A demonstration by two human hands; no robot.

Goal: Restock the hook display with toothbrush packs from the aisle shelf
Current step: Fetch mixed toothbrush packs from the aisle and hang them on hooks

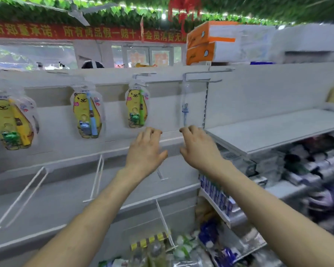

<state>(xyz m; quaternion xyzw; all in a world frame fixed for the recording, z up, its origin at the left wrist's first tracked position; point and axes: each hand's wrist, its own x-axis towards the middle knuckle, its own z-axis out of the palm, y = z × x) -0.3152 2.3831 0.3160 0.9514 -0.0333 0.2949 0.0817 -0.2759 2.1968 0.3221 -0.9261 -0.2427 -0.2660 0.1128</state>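
both hands up, nothing held

left hand (146,149) and right hand (200,145) reach far forward side by side, palms down, fingers loosely curled and empty, bare forearms stretched out from the near edge.

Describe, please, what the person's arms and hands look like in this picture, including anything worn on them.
Both forearms are bare up to the picture's lower edge, with no sleeves showing. The left hand and right hand wear no gloves, and no watch, bracelet or ring is visible on either. The frame is slightly blurred, so very small details cannot be ruled out.
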